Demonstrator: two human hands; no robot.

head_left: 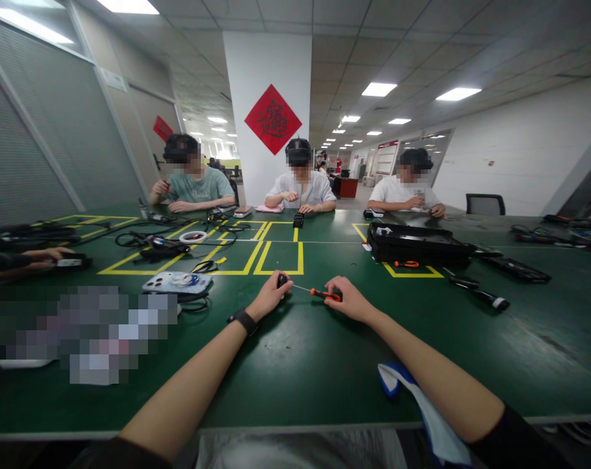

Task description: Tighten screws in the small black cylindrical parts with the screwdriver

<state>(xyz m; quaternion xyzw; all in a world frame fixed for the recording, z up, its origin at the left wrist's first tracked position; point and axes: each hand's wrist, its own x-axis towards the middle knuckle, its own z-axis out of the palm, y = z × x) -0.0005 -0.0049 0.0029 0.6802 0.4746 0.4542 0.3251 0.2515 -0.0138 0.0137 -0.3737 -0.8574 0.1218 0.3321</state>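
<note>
Near the middle of the green table, my right hand is closed round an orange and black screwdriver. Its thin metal shaft points left toward my left hand. A small black object is pinched between the thumb and fingers of that hand; its kind is too small to make out. The screwdriver's tip comes close to the black object, and I cannot tell whether they touch. A dark band circles my left wrist. Both forearms reach forward over the table.
The green table bears yellow tape outlines. A phone and cables lie left; a black tray, an orange-handled tool and a dark tool lie right. Blue-white cloth is by my right forearm. Several people sit around.
</note>
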